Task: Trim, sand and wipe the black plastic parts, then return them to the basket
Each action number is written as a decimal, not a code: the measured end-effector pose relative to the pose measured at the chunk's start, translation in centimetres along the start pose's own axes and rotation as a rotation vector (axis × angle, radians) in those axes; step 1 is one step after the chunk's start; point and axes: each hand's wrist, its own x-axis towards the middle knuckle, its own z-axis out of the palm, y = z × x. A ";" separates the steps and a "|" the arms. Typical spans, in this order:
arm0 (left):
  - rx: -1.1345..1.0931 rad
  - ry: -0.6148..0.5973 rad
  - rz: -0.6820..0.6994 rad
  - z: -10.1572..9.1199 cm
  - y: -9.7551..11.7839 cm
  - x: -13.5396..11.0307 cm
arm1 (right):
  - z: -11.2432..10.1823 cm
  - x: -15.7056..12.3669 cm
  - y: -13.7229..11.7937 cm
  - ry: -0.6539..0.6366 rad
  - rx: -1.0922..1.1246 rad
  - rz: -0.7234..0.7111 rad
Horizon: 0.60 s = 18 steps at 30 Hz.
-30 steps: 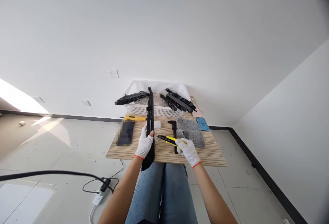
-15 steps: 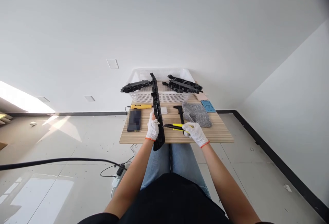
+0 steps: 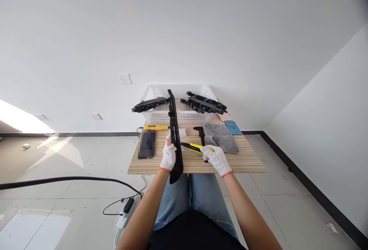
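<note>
My left hand (image 3: 169, 155), in a white knit glove with an orange cuff, grips a long black plastic trim part (image 3: 176, 154) near its lower end. The part stands lengthwise, its far tip reaching over the basket. In my gloved right hand (image 3: 214, 158) is a yellow and black utility knife (image 3: 195, 147). Its blade end points left and lies at the right edge of the part; whether it touches cannot be made out. Just beyond the right hand, a black caliper (image 3: 200, 132) rests on the table beside a folded grey cloth (image 3: 220, 137).
A white plastic basket (image 3: 186, 118) at the back of the wooden table (image 3: 241, 164) holds more black parts (image 3: 204, 103) on both sides. Also on the table are a yellow tool (image 3: 156, 127), a dark blurred item (image 3: 147, 144) and a blue card (image 3: 233, 128). A power strip (image 3: 122, 220) sits at lower left.
The knife's blade end has come closer to the black part and now tilts up to the left. The whole view has shifted, so the table appears lower.
</note>
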 end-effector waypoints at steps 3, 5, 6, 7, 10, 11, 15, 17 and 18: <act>-0.040 0.003 0.006 -0.1 -0.1 0.0 | 0.2 0.0 0.3 -0.043 -0.006 -0.009; -0.058 -0.001 -0.002 0.0 -0.3 0.1 | 0.2 -0.1 0.5 -0.051 -0.009 -0.013; -0.064 -0.003 -0.006 0.0 -0.4 0.2 | 0.2 -0.2 0.5 -0.034 -0.007 -0.015; -0.067 -0.005 -0.007 0.0 -0.5 0.2 | 0.2 -0.3 0.6 -0.012 -0.002 -0.016; -0.072 -0.015 -0.006 0.0 -0.7 0.5 | 0.2 -0.3 0.4 0.018 0.017 -0.013; -0.073 -0.018 -0.005 0.0 -0.7 0.6 | 0.2 -0.3 0.2 0.011 0.020 -0.013; -0.082 -0.019 -0.002 0.0 -0.5 0.8 | 0.5 -0.1 -0.3 0.042 0.030 -0.020; -0.086 -0.018 -0.006 0.1 -0.3 0.8 | 0.7 0.0 -0.5 0.045 0.029 -0.015; -0.088 -0.016 -0.009 0.2 -0.2 0.8 | 0.8 -0.1 -0.5 0.034 0.023 -0.013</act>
